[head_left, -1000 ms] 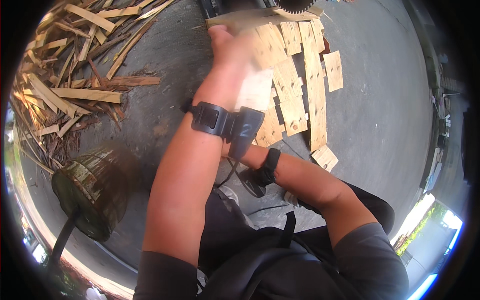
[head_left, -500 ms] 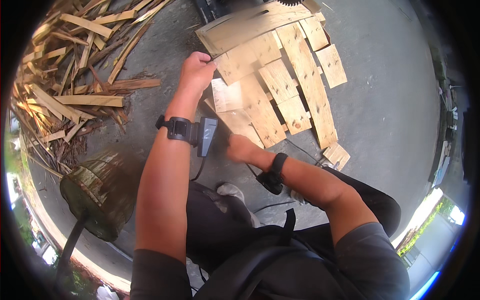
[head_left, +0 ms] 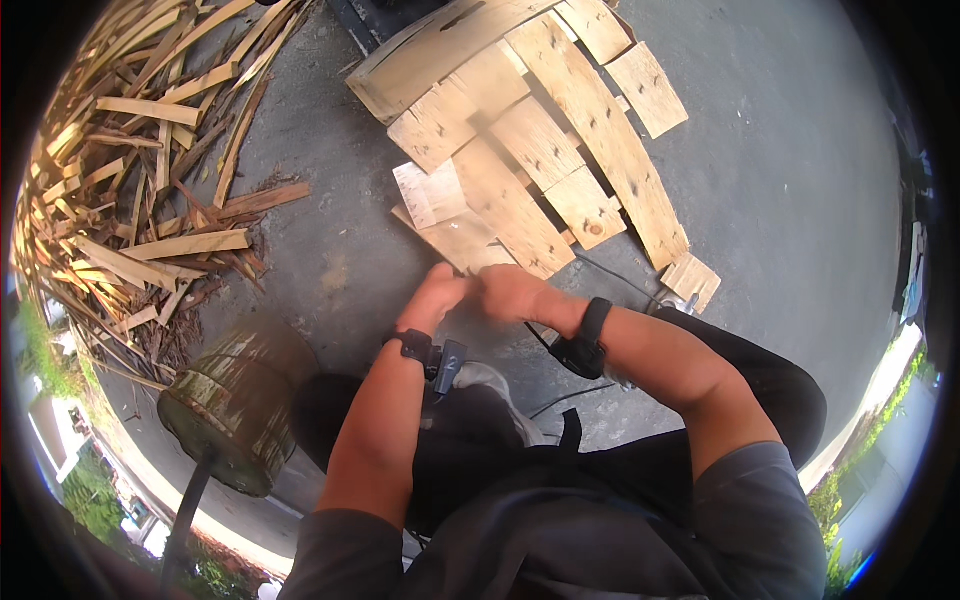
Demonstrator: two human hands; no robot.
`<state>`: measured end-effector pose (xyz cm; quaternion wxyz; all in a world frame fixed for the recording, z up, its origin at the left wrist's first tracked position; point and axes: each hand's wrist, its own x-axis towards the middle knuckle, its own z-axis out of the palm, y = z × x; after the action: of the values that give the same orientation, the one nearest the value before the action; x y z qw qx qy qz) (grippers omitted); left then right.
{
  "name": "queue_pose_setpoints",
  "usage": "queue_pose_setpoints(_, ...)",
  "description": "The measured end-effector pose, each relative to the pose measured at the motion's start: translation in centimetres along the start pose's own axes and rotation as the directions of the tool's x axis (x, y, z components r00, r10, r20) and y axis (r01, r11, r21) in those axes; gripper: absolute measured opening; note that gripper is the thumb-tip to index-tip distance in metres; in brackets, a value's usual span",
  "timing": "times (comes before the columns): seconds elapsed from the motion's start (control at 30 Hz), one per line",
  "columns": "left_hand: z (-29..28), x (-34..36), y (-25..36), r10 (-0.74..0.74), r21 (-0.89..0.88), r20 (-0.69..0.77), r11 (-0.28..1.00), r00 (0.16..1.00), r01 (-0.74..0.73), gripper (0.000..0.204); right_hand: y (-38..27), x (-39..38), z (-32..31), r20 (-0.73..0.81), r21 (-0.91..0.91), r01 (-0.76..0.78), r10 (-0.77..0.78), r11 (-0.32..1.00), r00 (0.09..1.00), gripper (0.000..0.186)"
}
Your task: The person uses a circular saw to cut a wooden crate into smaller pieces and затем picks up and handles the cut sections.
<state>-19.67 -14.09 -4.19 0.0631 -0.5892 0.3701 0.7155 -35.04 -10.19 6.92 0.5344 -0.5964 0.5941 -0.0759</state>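
Note:
My left hand (head_left: 437,296) and my right hand (head_left: 508,294) are close together, at the near end of a patchwork of thin wooden boards (head_left: 505,205). Both look closed, and whatever is between their fingers is hidden or too small to make out. Just beyond them lies the near-left board (head_left: 450,238), with a paler square piece (head_left: 428,192) overlapping it. A long knotty board (head_left: 600,130) runs along the right side of the patchwork. A wide curved board (head_left: 450,55) crosses its far end. Straps with small dark devices circle both wrists.
A big heap of split wood strips (head_left: 170,245) covers the floor at the left. Near my left knee stands a worn, rusty drum-shaped object (head_left: 235,410) with a bar coming off it. Dark metal equipment (head_left: 370,20) is at the far edge. A cable (head_left: 610,270) runs beside the boards.
My left hand has come down from the boards' far-left edge to beside my right hand. My right hand has moved slightly right. The view has shifted.

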Motion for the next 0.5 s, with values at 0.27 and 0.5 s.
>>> queue_pose_setpoints(0.27, 3.2, 0.0, -1.9, -0.141, -0.484, -0.175, 0.874, 0.974, 0.039, 0.025, 0.8, 1.0, -0.5, 0.19, 0.18, -0.177, 0.142, 0.968, 0.971, 0.03)
queue_pose_setpoints(0.5, 4.2, -3.6, -0.5, 0.098, -0.182, -0.133, 0.976, 0.986, -0.121, 0.023, 0.9, 1.3, 0.7, -0.225, 0.27, -0.003, 0.066, 0.963, 0.972, 0.021)
